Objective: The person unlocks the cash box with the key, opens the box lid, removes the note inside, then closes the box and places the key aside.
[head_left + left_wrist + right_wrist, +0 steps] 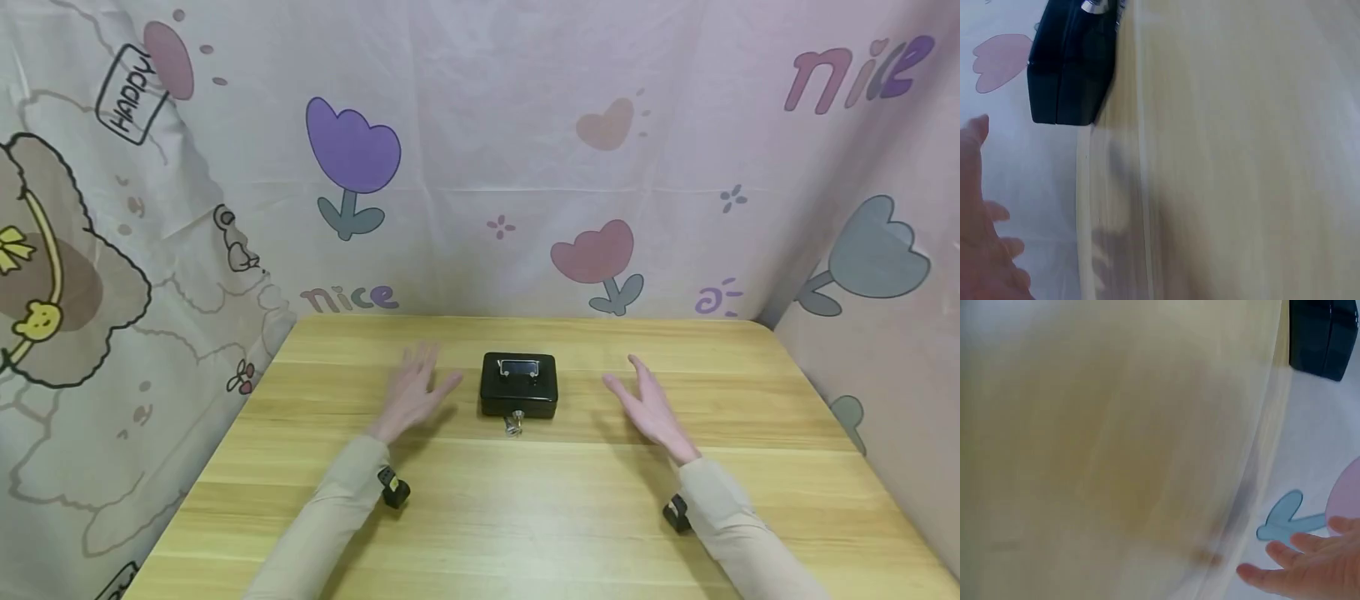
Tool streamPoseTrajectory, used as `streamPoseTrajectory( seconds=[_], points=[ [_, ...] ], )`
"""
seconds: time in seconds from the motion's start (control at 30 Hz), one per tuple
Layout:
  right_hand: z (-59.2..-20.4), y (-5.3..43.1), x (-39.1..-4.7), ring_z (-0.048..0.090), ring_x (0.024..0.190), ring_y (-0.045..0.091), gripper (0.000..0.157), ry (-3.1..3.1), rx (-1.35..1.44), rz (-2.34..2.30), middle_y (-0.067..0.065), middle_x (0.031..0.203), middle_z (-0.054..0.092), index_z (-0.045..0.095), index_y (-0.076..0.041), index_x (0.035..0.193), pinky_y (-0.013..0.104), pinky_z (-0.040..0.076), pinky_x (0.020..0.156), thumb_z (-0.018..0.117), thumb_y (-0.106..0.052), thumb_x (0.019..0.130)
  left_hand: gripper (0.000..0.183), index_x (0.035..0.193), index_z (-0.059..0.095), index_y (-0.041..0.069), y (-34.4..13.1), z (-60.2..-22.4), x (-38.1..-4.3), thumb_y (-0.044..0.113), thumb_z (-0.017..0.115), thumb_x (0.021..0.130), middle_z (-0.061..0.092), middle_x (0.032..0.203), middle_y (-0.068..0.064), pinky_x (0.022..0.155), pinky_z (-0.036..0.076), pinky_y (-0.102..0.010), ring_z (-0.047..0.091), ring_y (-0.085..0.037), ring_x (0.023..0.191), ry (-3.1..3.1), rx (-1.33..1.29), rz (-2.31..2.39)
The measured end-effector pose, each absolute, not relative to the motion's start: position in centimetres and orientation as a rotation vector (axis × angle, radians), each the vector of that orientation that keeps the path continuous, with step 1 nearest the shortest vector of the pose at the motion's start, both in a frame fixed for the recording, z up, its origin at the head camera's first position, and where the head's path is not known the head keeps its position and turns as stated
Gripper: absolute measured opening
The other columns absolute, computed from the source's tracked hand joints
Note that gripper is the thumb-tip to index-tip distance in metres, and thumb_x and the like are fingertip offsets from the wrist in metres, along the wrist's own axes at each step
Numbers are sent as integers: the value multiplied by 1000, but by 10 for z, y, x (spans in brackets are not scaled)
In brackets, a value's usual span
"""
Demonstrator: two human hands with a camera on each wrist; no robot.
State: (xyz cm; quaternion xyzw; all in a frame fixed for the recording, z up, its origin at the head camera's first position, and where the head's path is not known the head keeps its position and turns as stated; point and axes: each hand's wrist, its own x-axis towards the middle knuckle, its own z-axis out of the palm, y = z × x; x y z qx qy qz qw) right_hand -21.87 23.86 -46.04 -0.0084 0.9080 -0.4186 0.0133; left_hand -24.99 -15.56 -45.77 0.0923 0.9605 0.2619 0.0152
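Note:
A small black cash box (518,392) with a metal handle (519,367) on its lid sits shut on the wooden table. Keys (513,427) hang from the lock at its front. To the box's left is my left hand (417,395), fingers spread and holding nothing, apart from the box. My right hand (651,412) hovers on the other side, its thumb held away from the fingers, also with nothing in it. Part of the box (1069,69) shows in the left wrist view, and a corner of the box (1322,337) in the right wrist view.
The wooden table (517,517) ends at a printed cloth backdrop (465,125) behind it. Cloth also hangs along the left and right sides. Each sleeve carries a small black wrist camera (393,488).

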Motion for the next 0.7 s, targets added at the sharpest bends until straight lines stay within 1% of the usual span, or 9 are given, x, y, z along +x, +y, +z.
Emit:
streamPoseTrajectory(
  seconds=[0.07,0.17,0.23,0.33,0.4,0.47,0.53,0.6,0.7],
  points=[
    [-460,234,-217,17,151,51,89,2796,-13,-1362,28,167,10,7,-2,161,71,17,121,45,-56,102,86,163,11,12,-153,-459,-253,64,40,100,5,170,-15,125,3,-68,2,-45,157,2966,367,903],
    [-457,227,-214,27,148,50,87,2750,16,-1434,28,166,17,10,-4,161,69,26,119,50,-53,101,84,162,16,13,-149,-460,-255,59,47,100,11,170,-15,127,1,-65,3,-43,157,2896,461,1053],
    [-456,222,-212,34,145,48,86,2716,40,-1476,28,164,22,13,-5,161,67,32,118,54,-50,100,83,163,17,17,-147,-460,-256,56,53,98,10,171,-12,126,0,-65,1,-39,158,2819,480,1160],
    [-454,214,-209,40,142,45,83,2659,65,-1540,27,160,31,16,-7,160,63,37,116,58,-45,99,85,162,18,27,-144,-459,-257,55,61,95,6,172,-7,124,4,-69,-1,-32,160,2713,467,1269],
    [-453,209,-207,42,140,45,82,2622,74,-1581,27,157,35,18,-7,159,61,39,115,60,-42,98,86,161,19,33,-141,-458,-258,55,65,92,4,172,-6,121,9,-72,2,-32,160,2665,450,1298],
    [-453,204,-206,47,137,44,79,2587,90,-1636,26,153,41,21,-7,158,55,46,111,61,-38,98,89,161,20,35,-139,-458,-260,55,69,89,6,172,-4,121,13,-72,7,-33,159,2632,461,1310],
    [-454,199,-205,55,129,41,76,2541,112,-1706,27,147,46,24,-5,156,47,54,103,63,-33,98,93,161,20,33,-135,-458,-263,53,72,87,11,172,-3,123,15,-69,11,-33,159,2600,488,1326],
    [-455,194,-203,64,115,36,71,2497,134,-1780,28,141,52,27,-2,154,38,60,92,64,-27,98,97,162,20,30,-132,-459,-267,51,75,85,16,171,-2,124,16,-67,14,-32,158,2575,524,1340],
    [-456,186,-202,70,96,25,65,2406,169,-1887,28,131,60,31,2,149,31,62,81,64,-18,97,103,162,19,24,-127,-460,-270,47,80,83,20,170,-1,126,15,-63,15,-30,158,2521,573,1375]
  ],
)
